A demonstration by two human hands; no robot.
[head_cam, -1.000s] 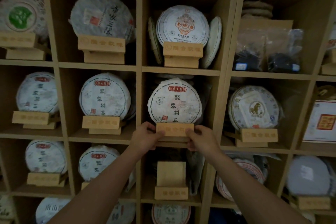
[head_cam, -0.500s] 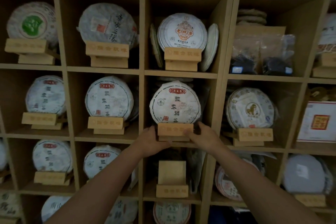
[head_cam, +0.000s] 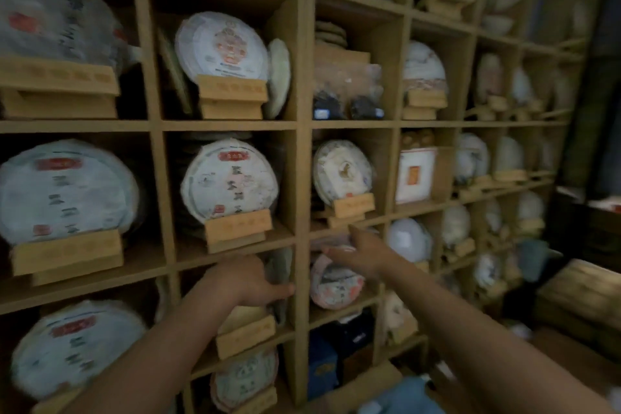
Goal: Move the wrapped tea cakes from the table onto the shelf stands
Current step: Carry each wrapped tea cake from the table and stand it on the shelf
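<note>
1. Tea cake upright on stand, in the cubby above the left hand.
2. Left hand relaxed, fingers loose, holding nothing, in front of the cubby below.
3. Right hand open, fingers spread, empty, right of the divider, apart from the cake.

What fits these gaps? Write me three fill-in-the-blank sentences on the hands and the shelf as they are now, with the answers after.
1. The red-labelled tea cake in the compartment above the left hand stands on a wooden ____.
2. The lower stand, under the left hand, carries ____ cake.
3. The hand in front of the pink-wrapped cake is the ____ one.

Missing words: stand; no; right
</note>
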